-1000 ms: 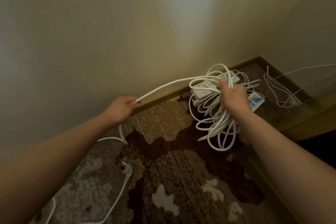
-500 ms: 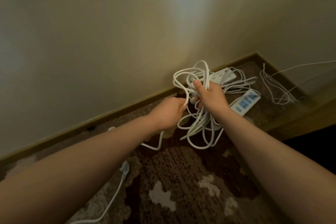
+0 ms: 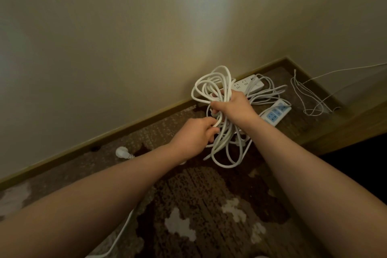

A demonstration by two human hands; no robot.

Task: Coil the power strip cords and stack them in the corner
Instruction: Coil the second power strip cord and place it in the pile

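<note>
Right hand [image 3: 234, 107] is gripping a bundle of white cord loops [image 3: 219, 132] mid-air, just in front of the corner. Left hand [image 3: 192, 136] is pinching one strand at the bundle's lower left. Two power strips are lying on the carpet [image 3: 209, 205] behind: a white one [image 3: 249, 86], and one with blue sockets [image 3: 276, 112]. Plug [image 3: 121, 152] is lying by the baseboard.

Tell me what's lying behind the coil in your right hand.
Behind the coil held by the right hand: a white power strip, a blue-socketed strip, loose cords. Their near ends are hidden.
</note>
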